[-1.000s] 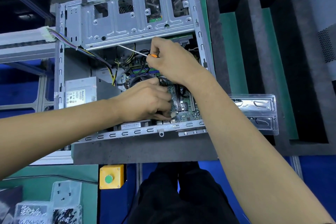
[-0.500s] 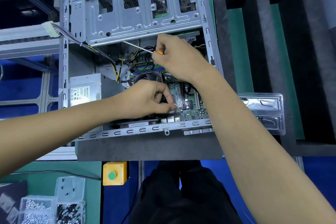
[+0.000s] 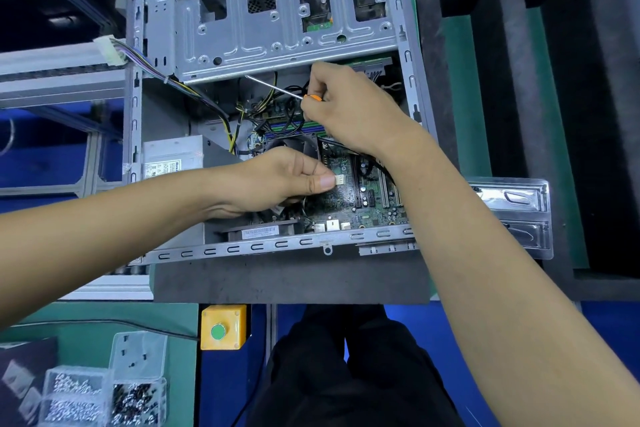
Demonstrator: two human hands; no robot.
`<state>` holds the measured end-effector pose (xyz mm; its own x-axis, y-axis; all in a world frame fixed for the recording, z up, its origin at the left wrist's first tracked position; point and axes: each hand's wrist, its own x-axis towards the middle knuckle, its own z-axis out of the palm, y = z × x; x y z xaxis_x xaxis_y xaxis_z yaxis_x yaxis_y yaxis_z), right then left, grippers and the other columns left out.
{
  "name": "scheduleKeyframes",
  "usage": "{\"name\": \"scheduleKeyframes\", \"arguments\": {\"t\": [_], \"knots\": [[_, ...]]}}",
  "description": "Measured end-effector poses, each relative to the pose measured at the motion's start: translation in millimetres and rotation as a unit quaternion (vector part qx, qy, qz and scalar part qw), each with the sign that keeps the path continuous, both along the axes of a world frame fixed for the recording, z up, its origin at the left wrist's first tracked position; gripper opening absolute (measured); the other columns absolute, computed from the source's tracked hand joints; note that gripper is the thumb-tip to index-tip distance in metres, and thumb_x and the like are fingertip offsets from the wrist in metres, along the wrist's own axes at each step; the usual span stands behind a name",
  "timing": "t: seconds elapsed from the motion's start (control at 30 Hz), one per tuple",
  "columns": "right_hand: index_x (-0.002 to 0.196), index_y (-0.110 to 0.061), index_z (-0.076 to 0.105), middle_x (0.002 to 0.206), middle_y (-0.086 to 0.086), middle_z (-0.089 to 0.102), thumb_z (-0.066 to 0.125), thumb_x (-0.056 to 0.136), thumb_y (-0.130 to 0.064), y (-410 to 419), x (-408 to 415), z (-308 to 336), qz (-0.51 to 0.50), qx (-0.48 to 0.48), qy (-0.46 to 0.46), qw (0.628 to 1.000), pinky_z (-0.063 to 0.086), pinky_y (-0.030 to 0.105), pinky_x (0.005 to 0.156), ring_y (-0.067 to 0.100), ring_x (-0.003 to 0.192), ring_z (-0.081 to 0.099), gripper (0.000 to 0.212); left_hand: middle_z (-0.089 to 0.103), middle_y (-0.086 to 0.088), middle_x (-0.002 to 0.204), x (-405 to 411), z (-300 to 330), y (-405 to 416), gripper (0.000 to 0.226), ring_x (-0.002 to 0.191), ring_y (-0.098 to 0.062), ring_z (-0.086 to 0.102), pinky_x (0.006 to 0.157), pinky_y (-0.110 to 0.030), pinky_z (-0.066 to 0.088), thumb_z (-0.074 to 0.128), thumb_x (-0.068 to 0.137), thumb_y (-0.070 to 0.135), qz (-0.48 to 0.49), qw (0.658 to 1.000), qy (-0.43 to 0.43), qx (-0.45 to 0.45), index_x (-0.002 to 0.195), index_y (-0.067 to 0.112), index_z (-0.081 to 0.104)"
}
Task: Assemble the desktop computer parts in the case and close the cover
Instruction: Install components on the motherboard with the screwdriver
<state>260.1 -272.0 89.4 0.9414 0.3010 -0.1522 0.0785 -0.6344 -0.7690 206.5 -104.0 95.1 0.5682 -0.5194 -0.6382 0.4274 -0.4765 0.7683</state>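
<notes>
Left hand pinches a small white connector between thumb and forefinger, hovering just above the motherboard inside the open case. Right hand is curled round the orange-handled screwdriver, shaft pointing away from the fingers toward the drive cage, parked rather than driving anything.

Step looks like seating the fan/header plug. Judgement: find the matching header before pushing; which one it is can't be made out here. Line up the keying, press straight down, no rocking. Keep the screwdriver tip clear of the cables just beyond the left fingers. Cover not in view; closing comes later.
</notes>
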Motion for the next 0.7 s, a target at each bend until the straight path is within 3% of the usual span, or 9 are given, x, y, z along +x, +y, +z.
{"name": "scheduleKeyframes", "arguments": {"t": [0.07,0.13,0.23,0.3,0.37,0.4,0.5,0.57,0.7], "knots": [[0.088,-0.019,0.053,0.071,-0.003,0.060,0.057,0.093,-0.036,0,0,0,0.000,-0.002,-0.001,1.000,0.039,0.033,0.061,0.017,0.064,0.052,0.018,0.039,0.000,0.063,-2,0,1,0.021,0.055,-0.006,0.029,0.052,-0.018,0.024,0.065,0.086,0.038,-0.002,1.000,0.014,-0.012,0.083,0.019,0.074],[0.088,-0.018,0.053,0.071,-0.002,0.060,0.057,0.092,-0.035,0,0,0,0.000,-0.005,-0.001,1.000,0.040,0.033,0.062,0.018,0.065,0.052,0.018,0.039,-0.008,0.066,-4,-1,2,0.022,0.056,-0.007,0.030,0.054,-0.023,0.021,0.064,0.087,0.037,-0.008,1.000,0.014,-0.015,0.088,0.018,0.073],[0.089,-0.018,0.054,0.071,-0.001,0.062,0.057,0.092,-0.035,1,0,1,0.000,-0.003,0.002,1.000,0.045,0.034,0.066,0.019,0.066,0.055,0.018,0.065,0.010,0.070,-7,0,1,0.019,0.063,0.006,0.054,0.061,-0.009,0.042,0.062,0.089,0.029,-0.004,0.999,0.021,-0.044,0.094,0.012,0.070],[0.088,-0.018,0.053,0.072,-0.001,0.062,0.057,0.092,-0.035,0,0,1,-0.001,-0.005,0.001,1.000,0.046,0.035,0.067,0.020,0.067,0.056,0.018,0.070,0.015,0.078,-7,0,0,0.017,0.072,0.006,0.060,0.071,-0.007,0.046,0.063,0.088,0.026,0.004,0.999,0.015,-0.050,0.096,0.012,0.070],[0.088,-0.018,0.053,0.073,0.001,0.064,0.056,0.092,-0.035,0,0,2,-0.001,-0.008,-0.002,1.000,0.046,0.035,0.067,0.019,0.066,0.054,0.017,0.063,0.011,0.069,-9,3,1,0.014,0.065,0.001,0.056,0.068,-0.008,0.044,0.067,0.088,0.029,-0.019,0.997,-0.062,-0.030,0.095,0.017,0.070],[0.088,-0.018,0.053,0.075,0.002,0.065,0.056,0.092,-0.035,0,0,2,0.000,-0.008,-0.002,1.000,0.047,0.036,0.067,0.019,0.066,0.053,0.017,0.057,0.009,0.065,-10,6,3,0.013,0.060,-0.001,0.050,0.063,-0.010,0.042,0.070,0.089,0.032,-0.068,0.985,-0.161,0.002,0.095,0.020,0.070],[0.087,-0.018,0.052,0.072,0.001,0.063,0.058,0.092,-0.034,0,0,2,0.003,-0.008,-0.003,1.000,0.048,0.037,0.069,0.020,0.066,0.053,0.017,0.064,0.013,0.081,-11,12,6,0.017,0.074,-0.004,0.056,0.070,-0.021,0.047,0.068,0.093,0.040,-0.240,0.836,-0.487,0.076,0.097,0.023,0.072],[0.087,-0.017,0.053,0.068,-0.001,0.060,0.058,0.092,-0.033,0,0,2,0.002,-0.008,-0.003,1.000,0.048,0.038,0.069,0.020,0.065,0.052,0.017,0.067,0.008,0.086,-11,15,6,0.021,0.078,-0.012,0.058,0.074,-0.025,0.045,0.063,0.098,0.037,-0.278,0.778,-0.559,0.076,0.097,0.018,0.072],[0.087,-0.017,0.053,0.073,0.002,0.064,0.057,0.093,-0.033,1,0,3,0.004,-0.010,-0.006,1.000,0.049,0.039,0.069,0.019,0.065,0.050,0.017,0.062,-0.001,0.082,-8,19,6,0.024,0.075,-0.022,0.054,0.071,-0.032,0.043,0.053,0.106,0.024,-0.321,0.720,-0.610,0.073,0.100,0.012,0.072]]}}
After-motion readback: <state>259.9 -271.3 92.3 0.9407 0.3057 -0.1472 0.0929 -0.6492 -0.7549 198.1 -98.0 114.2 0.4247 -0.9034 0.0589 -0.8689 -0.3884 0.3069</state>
